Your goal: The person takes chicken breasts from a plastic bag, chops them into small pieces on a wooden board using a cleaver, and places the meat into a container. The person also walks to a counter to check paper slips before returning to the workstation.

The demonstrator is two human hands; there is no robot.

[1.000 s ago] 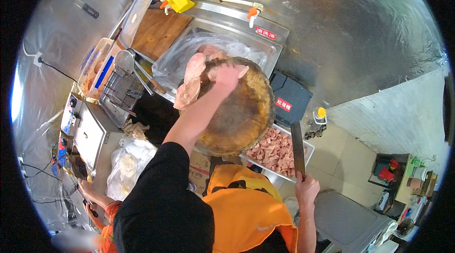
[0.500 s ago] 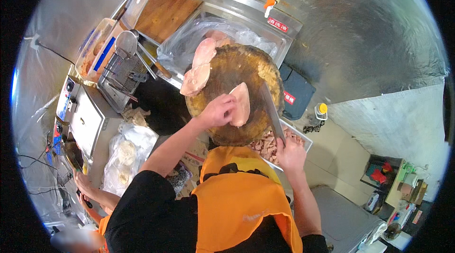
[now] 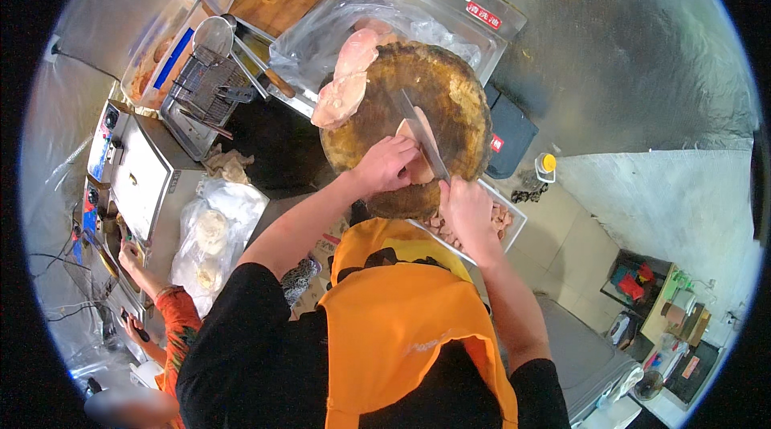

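A steel table (image 3: 610, 51) fills the room's far side, beside a pale tiled floor (image 3: 578, 220). On it sits a round wooden chopping block (image 3: 454, 108), brown and stained. Pink raw meat pieces (image 3: 345, 83) lie at its left edge. The left hand (image 3: 387, 164) presses one pale meat slice (image 3: 418, 160) flat at the block's near side; the right hand (image 3: 466, 208) has its grip clenched around a cleaver (image 3: 424, 133), blade on the slice.

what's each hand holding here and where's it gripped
The right hand holds a cleaver by its handle, which the fist hides. The left hand presses down on top of a piece of raw meat on the round chopping block.
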